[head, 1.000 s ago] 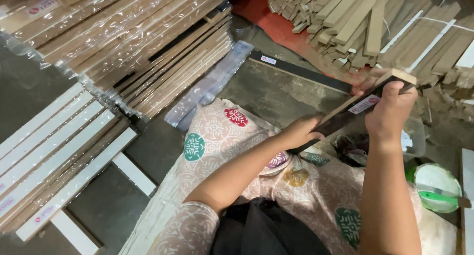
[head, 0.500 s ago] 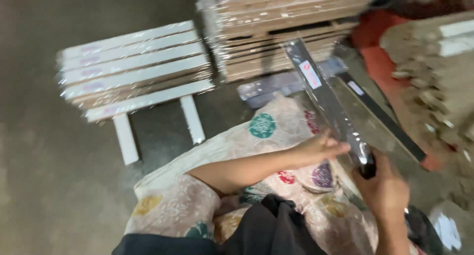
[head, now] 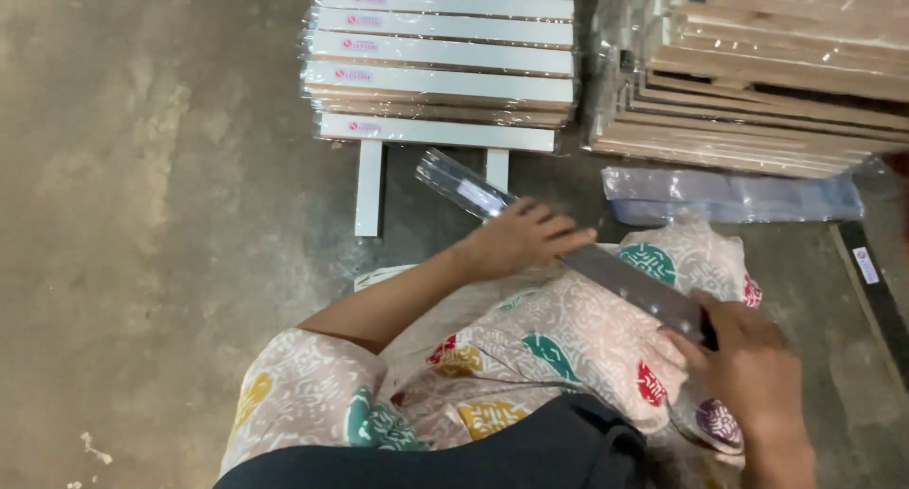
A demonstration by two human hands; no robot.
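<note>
Strip [head: 606,271], long, dark, in a clear sleeve, lies slantwise over the lap, running from 11 o'clock to 4 o'clock. Sleeve's empty clear end sticks out past the left hand toward 11 o'clock, above the floor [head: 142,214].

Left hand [head: 525,238]: palm down on the strip near its upper part, fingers spread flat over it, pressing rather than pinching.

Right hand [head: 753,375]: at 4 o'clock, grip pressed together round the strip's lower end, thumb on top.

Lap: patterned cloth [head: 568,347], cream with teal, red and yellow blobs; dark garment at 6 o'clock.

At 12 o'clock of the left hand: stack [head: 440,63] of white wrapped strips lying crosswise, each with a small label near its left end. Two short white pieces [head: 367,186] stand out from under the stack toward 6 o'clock, well apart from each other.

At 1–2 o'clock: pile [head: 757,82] of tan wrapped strips, just beside the white stack.

At 3 o'clock of the left hand: bundle of empty clear sleeves [head: 729,197] flat on the floor, touching the cloth's edge.

Far 3–4 o'clock: dark strip [head: 876,295] on the floor at frame edge.
</note>
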